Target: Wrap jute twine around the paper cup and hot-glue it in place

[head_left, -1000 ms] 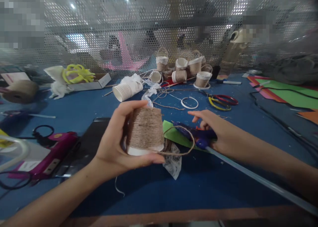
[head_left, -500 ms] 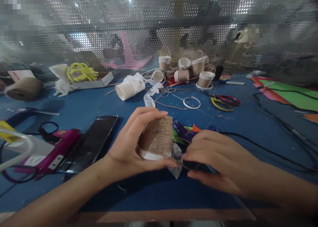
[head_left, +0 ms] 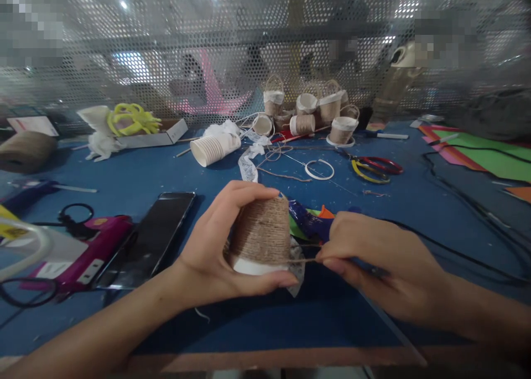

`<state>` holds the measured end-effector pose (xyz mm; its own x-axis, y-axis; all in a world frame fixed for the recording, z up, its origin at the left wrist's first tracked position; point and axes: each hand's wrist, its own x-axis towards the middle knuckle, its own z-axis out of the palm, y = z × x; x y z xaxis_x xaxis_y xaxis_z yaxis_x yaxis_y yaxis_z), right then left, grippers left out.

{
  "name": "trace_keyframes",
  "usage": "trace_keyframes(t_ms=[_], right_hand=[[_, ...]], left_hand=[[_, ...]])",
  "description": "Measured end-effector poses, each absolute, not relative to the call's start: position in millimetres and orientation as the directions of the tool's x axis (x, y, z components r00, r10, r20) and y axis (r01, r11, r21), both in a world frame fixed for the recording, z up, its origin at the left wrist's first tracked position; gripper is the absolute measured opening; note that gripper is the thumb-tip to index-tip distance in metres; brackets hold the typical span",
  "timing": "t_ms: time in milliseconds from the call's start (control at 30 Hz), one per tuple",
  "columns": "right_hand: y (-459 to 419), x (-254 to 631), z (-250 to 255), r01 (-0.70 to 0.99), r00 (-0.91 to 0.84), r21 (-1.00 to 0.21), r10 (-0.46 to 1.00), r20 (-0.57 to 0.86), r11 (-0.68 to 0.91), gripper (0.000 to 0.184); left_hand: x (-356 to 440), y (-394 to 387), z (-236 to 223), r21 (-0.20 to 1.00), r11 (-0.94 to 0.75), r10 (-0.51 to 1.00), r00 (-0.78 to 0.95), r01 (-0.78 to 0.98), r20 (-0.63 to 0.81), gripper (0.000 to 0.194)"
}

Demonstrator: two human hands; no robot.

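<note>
My left hand [head_left: 224, 246] grips a paper cup [head_left: 261, 229] wound with brown jute twine, thumb at the lower rim and fingers over the top. A white band of the cup [head_left: 255, 266] shows bare near its rim. From the cup's right side a strand of twine [head_left: 305, 260] runs taut to my right hand [head_left: 373, 257], which pinches it between thumb and forefinger. Behind the strand lies a piece of white lace [head_left: 297, 268]. A dark blue glue gun [head_left: 307, 221] rests beyond, partly hidden by my right hand.
Several twine-wrapped cups [head_left: 329, 110] stand at the back. Scissors [head_left: 373, 169], a white ring [head_left: 319, 170] and stacked paper cups [head_left: 213, 148] lie before them. A phone [head_left: 151, 240] and a magenta power strip [head_left: 83, 252] are at left; a black cable [head_left: 452, 252] crosses the right.
My right hand has moved slightly right, and the twine between it and the cup is now straighter. My left thumb has shifted a little lower on the cup.
</note>
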<state>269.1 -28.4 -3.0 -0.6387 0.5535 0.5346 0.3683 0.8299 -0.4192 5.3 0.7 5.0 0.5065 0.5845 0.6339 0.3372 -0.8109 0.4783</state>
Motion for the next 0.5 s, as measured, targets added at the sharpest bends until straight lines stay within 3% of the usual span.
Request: trace_keyframes(t_ms=[500], right_hand=[[-30.4,258.8,-4.5,0.33,-0.631,-0.437,0.539,0.557,0.837,0.013]], left_hand=[[9.0,-4.9,1.4,0.56,-0.79,0.61,0.407,0.249,0.68,0.081]])
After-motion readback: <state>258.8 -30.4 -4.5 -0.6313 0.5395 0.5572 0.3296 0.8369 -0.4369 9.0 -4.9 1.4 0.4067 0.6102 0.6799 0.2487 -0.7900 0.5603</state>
